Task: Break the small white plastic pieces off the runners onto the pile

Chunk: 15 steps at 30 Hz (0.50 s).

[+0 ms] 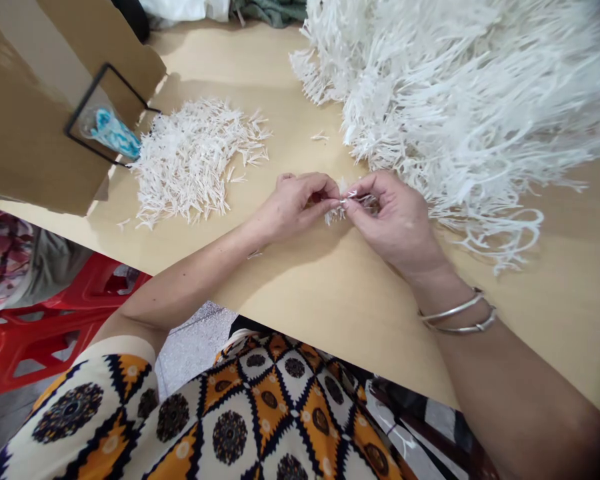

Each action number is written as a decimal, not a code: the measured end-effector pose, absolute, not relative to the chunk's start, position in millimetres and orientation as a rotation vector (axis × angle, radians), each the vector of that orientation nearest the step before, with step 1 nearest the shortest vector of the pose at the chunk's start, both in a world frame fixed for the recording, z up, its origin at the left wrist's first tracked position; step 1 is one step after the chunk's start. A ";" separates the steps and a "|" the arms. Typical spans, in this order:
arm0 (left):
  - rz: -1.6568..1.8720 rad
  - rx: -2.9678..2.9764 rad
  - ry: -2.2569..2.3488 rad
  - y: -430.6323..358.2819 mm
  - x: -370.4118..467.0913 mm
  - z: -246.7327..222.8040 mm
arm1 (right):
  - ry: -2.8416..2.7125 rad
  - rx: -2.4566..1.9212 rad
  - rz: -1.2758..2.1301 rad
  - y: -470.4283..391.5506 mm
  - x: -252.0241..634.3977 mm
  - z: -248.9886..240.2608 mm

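strand heap (pixel 455 87): white | small pile (pixel 190 157): white | garment (pixel 230 427): orange, white diamonds | stool (pixel 0 343): red

On a flat tan table (pixel 300 287), a white strand heap (pixel 187 160) lay between a brown cardboard box (pixel 35 127), left, and a bushy white strand pile (pixel 450 100), right.

Above a pale table (pixel 300 293), the left hand (pixel 295 205) and the right hand (pixel 397 217) were close together, their fingertips pinching a thin white strand (pixel 344 201). More white bits (pixel 334 215) showed just beneath. To the left lay a pile of short white pieces (pixel 185 160), near a cardboard box (pixel 25 113). On the right spread a larger heap of long white strands (pixel 460 87). A silver bracelet (pixel 453 312) circled the right wrist.
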<state>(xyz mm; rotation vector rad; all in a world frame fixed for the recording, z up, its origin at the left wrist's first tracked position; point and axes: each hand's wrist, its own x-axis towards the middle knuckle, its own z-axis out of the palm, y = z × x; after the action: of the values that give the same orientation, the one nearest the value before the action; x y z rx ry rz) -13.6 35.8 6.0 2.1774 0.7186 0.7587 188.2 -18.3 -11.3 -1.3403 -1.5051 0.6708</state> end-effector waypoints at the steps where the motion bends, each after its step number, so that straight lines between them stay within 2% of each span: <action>1: 0.742 2.172 0.655 31.9 -12.0 9.3 | -1.503 -1.372 0.609 -16.1 188.9 -13.4; 5: 0.737 2.181 0.517 24.2 -7.4 15.8 | -1.448 -1.394 0.569 -6.5 197.6 -21.8; 7: 0.865 2.199 0.680 32.8 -12.4 11.9 | -1.431 -1.346 0.658 -5.4 200.8 -22.1; 12: 1.462 2.157 1.326 66.1 -40.4 2.1 | -1.370 -1.221 0.908 -12.0 198.7 -9.5; 15: 1.397 2.255 1.259 61.4 -42.5 11.0 | -1.352 -1.188 0.976 -15.1 196.1 -3.1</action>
<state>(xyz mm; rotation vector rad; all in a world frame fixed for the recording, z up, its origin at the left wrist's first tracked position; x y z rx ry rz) -42.5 61.4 11.0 2.2547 1.2589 1.3975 196.1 -15.1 -3.1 -1.1883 -1.3521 0.9759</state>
